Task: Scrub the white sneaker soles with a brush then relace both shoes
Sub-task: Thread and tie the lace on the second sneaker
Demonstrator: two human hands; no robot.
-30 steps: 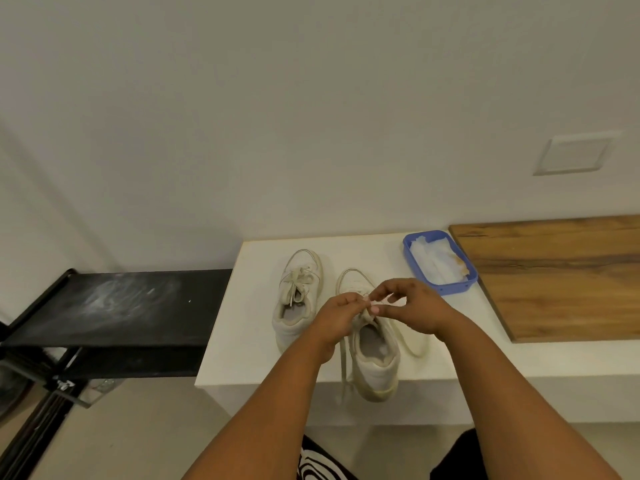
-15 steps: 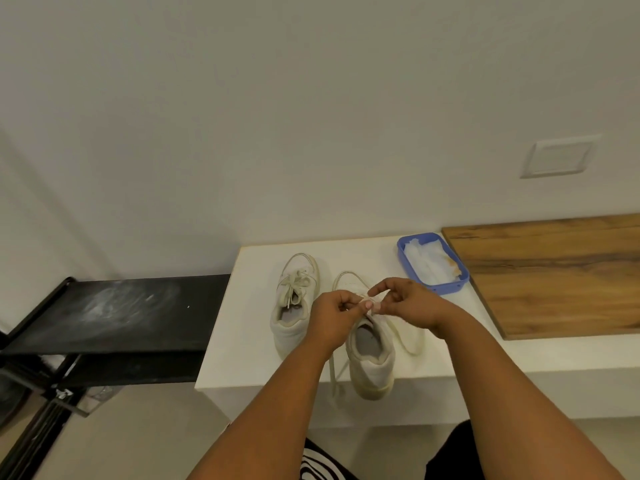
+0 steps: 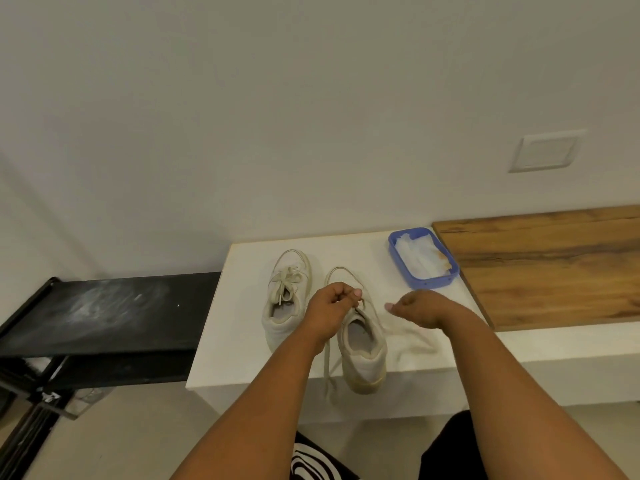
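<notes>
The right sneaker [image 3: 360, 344] stands on the white bench [image 3: 239, 327], its heel at the front edge. Its lace [image 3: 327, 372] trails over that edge. The person's left hand [image 3: 330, 308] pinches the lace above the tongue. The right hand [image 3: 420, 308] hovers just beside the shoe, fingers curled; whether it holds lace cannot be told. The left sneaker [image 3: 285, 299], laced, sits just beside the first. A blue tray [image 3: 427, 282] lies near the wooden board [image 3: 554, 268]. Bare bench surface remains left of the shoes.

Left hand [image 3: 332, 304] pinches the lace [image 3: 327, 362] over the right sneaker [image 3: 363, 344].
</notes>
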